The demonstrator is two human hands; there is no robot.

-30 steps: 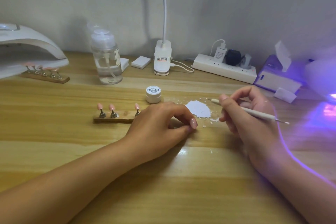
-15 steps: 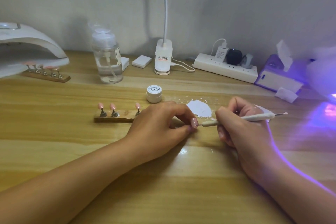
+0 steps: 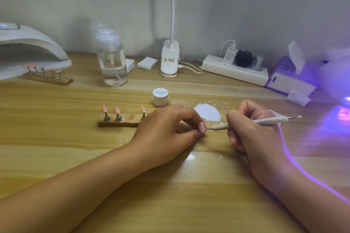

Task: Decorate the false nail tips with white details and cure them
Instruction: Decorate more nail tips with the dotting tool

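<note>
- Two bare forearms reach in from the near edge of the wooden bench, and the hands meet at its centre.
- Left hand lies knuckles up with fingers curled. Its grip is closed on a pink nail tip, pinched between forefinger and thumb just above the bench.
- Right hand has its grip closed pen-fashion round a white dotting tool. The tool lies almost level, its metal point touching the pinched tip and its far end jutting right past the knuckles.
- Behind the left hand, a wooden stand carries three more pink tips upright on pegs. The hand hides the stand's right end.
- A small white jar, lid on, sits beyond the hands, near a white smear on the bench.
- At far left, a white curing lamp arches over one end of a second stand of tips. Violet light spills in from the right.
</note>
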